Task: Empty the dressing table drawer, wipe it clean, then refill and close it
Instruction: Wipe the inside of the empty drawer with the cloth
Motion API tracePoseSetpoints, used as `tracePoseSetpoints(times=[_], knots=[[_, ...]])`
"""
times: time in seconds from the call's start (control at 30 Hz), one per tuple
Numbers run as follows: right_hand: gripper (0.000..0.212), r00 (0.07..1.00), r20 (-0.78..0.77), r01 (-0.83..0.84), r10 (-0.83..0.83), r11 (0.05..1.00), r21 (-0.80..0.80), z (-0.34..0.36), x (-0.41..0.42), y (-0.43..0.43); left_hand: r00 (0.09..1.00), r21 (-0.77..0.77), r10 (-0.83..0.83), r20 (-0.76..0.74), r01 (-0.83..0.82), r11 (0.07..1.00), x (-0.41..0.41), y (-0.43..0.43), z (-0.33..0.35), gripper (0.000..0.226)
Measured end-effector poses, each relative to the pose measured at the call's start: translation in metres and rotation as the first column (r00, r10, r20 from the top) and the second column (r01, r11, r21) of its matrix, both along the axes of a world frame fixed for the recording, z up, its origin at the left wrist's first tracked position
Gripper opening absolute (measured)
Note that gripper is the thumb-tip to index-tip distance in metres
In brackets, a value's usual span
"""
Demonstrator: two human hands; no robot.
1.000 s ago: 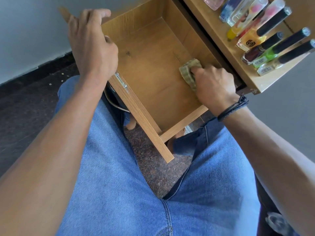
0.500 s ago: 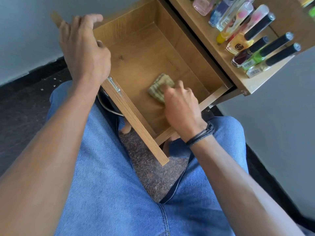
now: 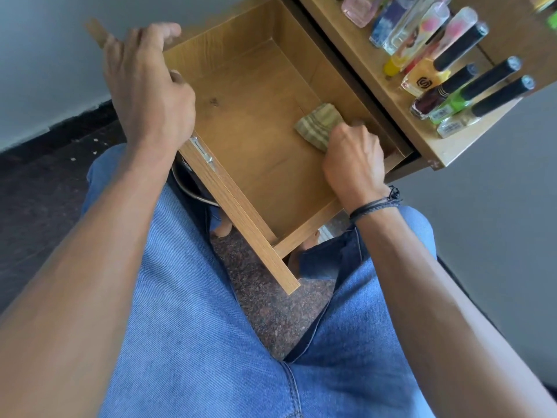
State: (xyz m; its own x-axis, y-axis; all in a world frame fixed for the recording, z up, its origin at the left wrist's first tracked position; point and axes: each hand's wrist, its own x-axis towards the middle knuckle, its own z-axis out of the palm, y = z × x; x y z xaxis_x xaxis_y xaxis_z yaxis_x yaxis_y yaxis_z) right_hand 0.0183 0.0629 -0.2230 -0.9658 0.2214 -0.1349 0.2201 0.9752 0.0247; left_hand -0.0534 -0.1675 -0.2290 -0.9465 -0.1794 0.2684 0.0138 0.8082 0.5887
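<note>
Setting: pale grey wall (image 3: pixel 45 70) above a dark skirting strip, dark speckled stone floor (image 3: pixel 271 321), seen from above past blue denim trousers (image 3: pixel 187 327). Principal item: rectangular wood-grain laminate drawer (image 3: pixel 241 122), pulled well out from under the matching dressing table top (image 3: pixel 376 95) and over the person's knees; its floor is bare apart from one small dark knot mark near the left side, and a metal fitting shows on the outer face of the front panel. Within it, at the right rear of the floor close against the right wall: a folded olive-and-tan striped cloth (image 3: pixel 319 125), lying flat on the boards. Right hand (image 3: pixel 352 164), a dark cord bracelet (image 3: pixel 373 203) at the wrist, is clenched over the cloth's near edge and presses it down; the fingertips are hidden under the knuckles. Left hand (image 3: pixel 147 92) grasps the drawer's front panel at its left corner, fingers curled over the top edge, thumb side out of sight. On the table top: a crowded row of small cosmetic bottles (image 3: pixel 446 86), several black-capped, one green, one dark red, one yellow; labels too small to read, the farthest bottles cut off by the upper edge. A curved grey metal band (image 3: pixel 193 191) under the drawer is largely concealed.
</note>
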Motion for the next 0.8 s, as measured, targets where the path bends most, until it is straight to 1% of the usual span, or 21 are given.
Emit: tracePoseSetpoints(times=[0.03, 0.07, 0.13, 0.2, 0.3, 0.43, 0.53, 0.63, 0.73, 0.8], knots=[[0.019, 1.0, -0.001, -0.005, 0.005, 1.0, -0.01, -0.003, 0.0, -0.001, 1.0, 0.0, 0.0, 0.0, 0.0, 1.0, 0.0, 0.0, 0.0, 0.054], [0.028, 1.0, -0.003, -0.015, 0.015, 0.999, -0.028, -0.007, -0.001, -0.003, 1.0, 0.001, -0.001, 0.001, 0.001, 1.0, 0.0, 0.0, -0.001, 0.054], [0.051, 0.998, 0.043, -0.052, 0.055, 0.996, -0.074, -0.011, -0.005, -0.007, 1.0, -0.001, -0.003, 0.003, 0.003, 1.0, 0.0, 0.0, -0.001, 0.054], [0.056, 0.994, 0.045, -0.093, 0.097, 0.991, -0.093, -0.011, -0.01, -0.012, 1.0, -0.006, -0.007, 0.003, 0.007, 1.0, 0.001, 0.0, 0.0, 0.054], [0.049, 0.997, 0.046, -0.055, 0.057, 0.998, -0.031, -0.006, -0.006, -0.012, 1.0, -0.012, -0.005, 0.008, 0.005, 1.0, 0.001, 0.0, 0.002, 0.054], [0.026, 0.997, 0.079, -0.007, -0.001, 0.995, 0.104, -0.003, 0.016, -0.008, 1.0, -0.012, -0.011, 0.008, 0.011, 1.0, 0.001, -0.001, 0.001, 0.054], [0.022, 0.996, 0.087, -0.015, 0.009, 0.997, 0.07, -0.004, 0.011, -0.002, 1.0, -0.011, -0.006, 0.002, 0.006, 1.0, 0.0, 0.0, 0.0, 0.054], [0.02, 0.991, 0.116, -0.068, 0.065, 0.997, 0.024, -0.003, -0.005, -0.002, 1.0, -0.019, -0.006, 0.007, 0.006, 1.0, 0.0, -0.001, 0.0, 0.054], [0.023, 0.986, 0.142, -0.085, 0.083, 0.996, 0.013, 0.004, -0.016, -0.002, 1.0, -0.024, -0.004, 0.015, 0.004, 1.0, 0.001, -0.001, 0.0, 0.053], [0.023, 0.985, 0.155, -0.087, 0.079, 0.995, 0.046, 0.01, -0.016, 0.001, 1.0, -0.03, 0.008, 0.019, -0.008, 1.0, 0.001, -0.002, 0.0, 0.051]])
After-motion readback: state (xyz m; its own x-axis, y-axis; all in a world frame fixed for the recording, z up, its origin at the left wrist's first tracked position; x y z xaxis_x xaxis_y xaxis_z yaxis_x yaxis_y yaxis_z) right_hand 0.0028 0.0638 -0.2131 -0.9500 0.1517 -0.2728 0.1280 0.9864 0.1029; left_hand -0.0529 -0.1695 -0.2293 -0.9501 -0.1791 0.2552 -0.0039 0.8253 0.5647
